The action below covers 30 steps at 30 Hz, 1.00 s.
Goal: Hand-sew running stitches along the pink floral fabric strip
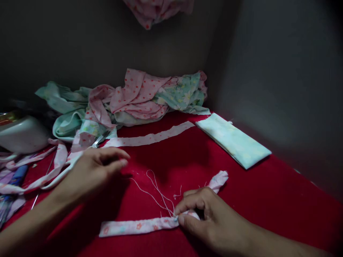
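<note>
Your right hand (211, 217) has its grip closed on a narrow pink floral strip (139, 227), pinching it between thumb and fingers; the strip lies at the near edge of your view on the red worktop (166, 160), its flat end pointing left and its gathered end showing beyond your knuckles. Loose pale thread (158, 191) loops up from the strip right beside your fingertips; your left hand (99, 166) hovers above the worktop to the left of the thread, its grip released, thumb and fingers slightly apart and holding nothing that you can make out.

Behind your hands, a flat pink length of fabric (152, 138) stretches across the red cloth; at its right end lies a folded pale green cloth (234, 139); farther back, a crumpled heap of pink dotted and green floral fabric (139, 94) spreads along the wall. Scissors (100, 139) rest near your left hand, partly hidden by it; farther left you have tangled pink strips (60, 159), a blue object (19, 175) too blurred to name, and a white container (24, 135); more pink fabric (160, 10) hangs at the top.
</note>
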Tool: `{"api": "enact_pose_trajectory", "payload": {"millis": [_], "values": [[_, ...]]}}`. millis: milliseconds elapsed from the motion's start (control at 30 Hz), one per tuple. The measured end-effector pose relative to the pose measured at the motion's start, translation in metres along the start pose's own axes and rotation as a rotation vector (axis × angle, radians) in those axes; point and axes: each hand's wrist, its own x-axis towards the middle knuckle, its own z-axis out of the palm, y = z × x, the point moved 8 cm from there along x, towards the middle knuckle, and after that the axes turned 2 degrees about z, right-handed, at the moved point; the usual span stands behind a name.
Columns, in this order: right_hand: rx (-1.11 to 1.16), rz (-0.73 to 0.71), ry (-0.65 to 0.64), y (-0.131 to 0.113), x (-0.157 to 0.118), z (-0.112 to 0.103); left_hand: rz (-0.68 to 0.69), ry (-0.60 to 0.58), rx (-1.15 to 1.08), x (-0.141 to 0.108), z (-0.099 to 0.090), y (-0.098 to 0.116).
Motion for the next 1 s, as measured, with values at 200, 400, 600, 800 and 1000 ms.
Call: {"api": "enact_pose_trajectory", "payload": {"millis": [200,400,600,800,1000], "values": [[0.003,0.056,-0.044,-0.001,0.0,0.002,0.365,-0.511,0.201,-0.055,0.086,0.023],[0.039,0.068,-0.035,-0.001,0.003,0.002,0.596,-0.41,0.336,-0.066,0.101,0.026],[-0.014,0.047,-0.007,0.002,0.001,0.0,0.387,-0.239,0.181,-0.029,0.053,0.023],[-0.037,0.038,-0.023,0.003,0.001,0.001,0.103,0.208,0.141,0.003,-0.031,0.016],[0.006,0.047,0.006,0.002,0.0,0.0,-0.05,0.525,-0.068,-0.001,-0.076,0.005]]}}
